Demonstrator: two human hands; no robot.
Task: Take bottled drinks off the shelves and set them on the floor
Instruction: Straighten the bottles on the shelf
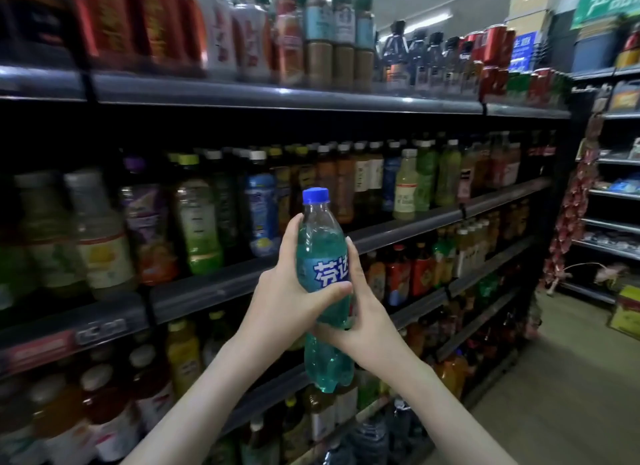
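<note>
Before the shelves [207,291], left hand [289,293] and right hand [369,314] grip the upright bottle [320,237].

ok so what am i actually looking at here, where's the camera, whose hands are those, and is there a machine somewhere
There is no machine here, just a person. The single picture comes from a wide-angle camera worn on their head, looking forward and down, so the two arms reaching in from the bottom are their own. The left hand and the right hand both grip one bottle of blue-green drink with a blue cap, held roughly upright in front of the shelves. Those shelves carry rows of other bottled drinks, blurry towards the edges. The floor shows at the lower right.
</note>
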